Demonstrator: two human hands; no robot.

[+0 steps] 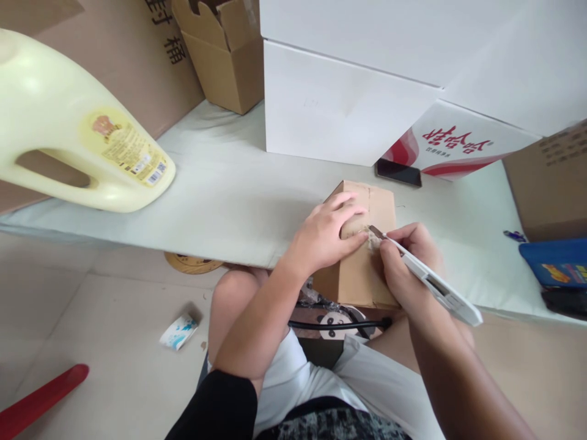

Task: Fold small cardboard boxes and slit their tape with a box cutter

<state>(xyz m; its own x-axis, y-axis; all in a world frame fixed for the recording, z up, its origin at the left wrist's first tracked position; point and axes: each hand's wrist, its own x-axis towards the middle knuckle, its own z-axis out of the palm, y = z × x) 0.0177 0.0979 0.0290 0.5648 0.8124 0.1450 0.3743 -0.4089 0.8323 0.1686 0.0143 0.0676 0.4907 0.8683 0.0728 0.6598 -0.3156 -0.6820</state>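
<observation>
Taking the small box (360,278) at the table's (220,177) near edge as my clock's centre, a yellow jug stands at ten o'clock, its opaque walls hiding how full it is. At eleven, a carton (243,73) has its top open; I can't make out its contents. White boxes (330,104) stand shut at twelve. My left hand (323,229) rests on the small box, fingers part spread and pressing rather than wrapped round it. The cardboard looks light, fairly stiff, dry enough not to slip, yet likely to dent mid-panel, so I'd take hold along its folded edges; its contents are hidden. At one o'clock lies a phone (398,173). My right hand (408,256) pinches a white knife (435,284), thumb and forefinger closed near the blade, its tip pointing to ten o'clock at the roughened seam. A blue packet (554,263) lies at three.
</observation>
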